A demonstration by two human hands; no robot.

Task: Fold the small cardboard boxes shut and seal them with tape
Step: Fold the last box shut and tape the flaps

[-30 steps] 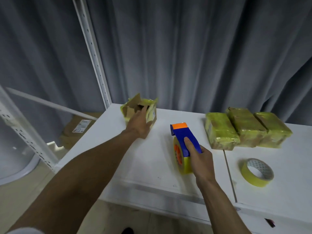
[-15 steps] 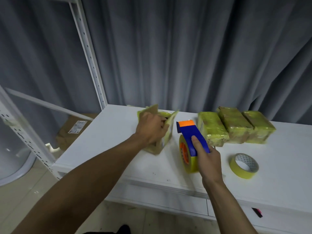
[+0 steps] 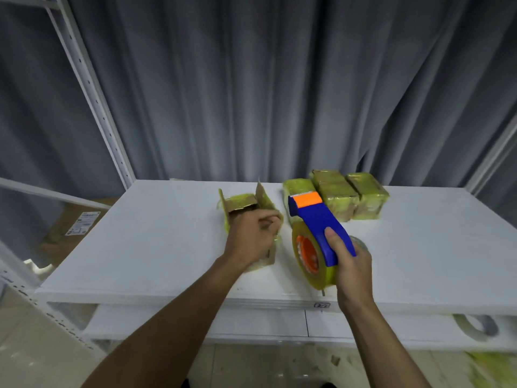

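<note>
A small cardboard box (image 3: 240, 203) wrapped in yellow tape stands on the white table (image 3: 156, 239), its top flaps sticking up. My left hand (image 3: 253, 236) grips the box from the near side. My right hand (image 3: 351, 266) holds a blue and orange tape dispenser (image 3: 313, 222) with a yellow tape roll, raised just right of the box. Three sealed, yellow-taped boxes (image 3: 335, 197) lie side by side behind the dispenser.
A grey curtain hangs behind the table. A white perforated shelf post (image 3: 92, 99) rises at the left, with a flat cardboard carton (image 3: 70, 228) on the floor beyond it. A spare tape roll (image 3: 358, 242) peeks out behind my right hand. A lower shelf runs under the table.
My left hand has dragged the open box from the far left corner toward the middle, next to the dispenser. My right hand has lifted the dispenser slightly. The spare tape roll is now mostly hidden.
</note>
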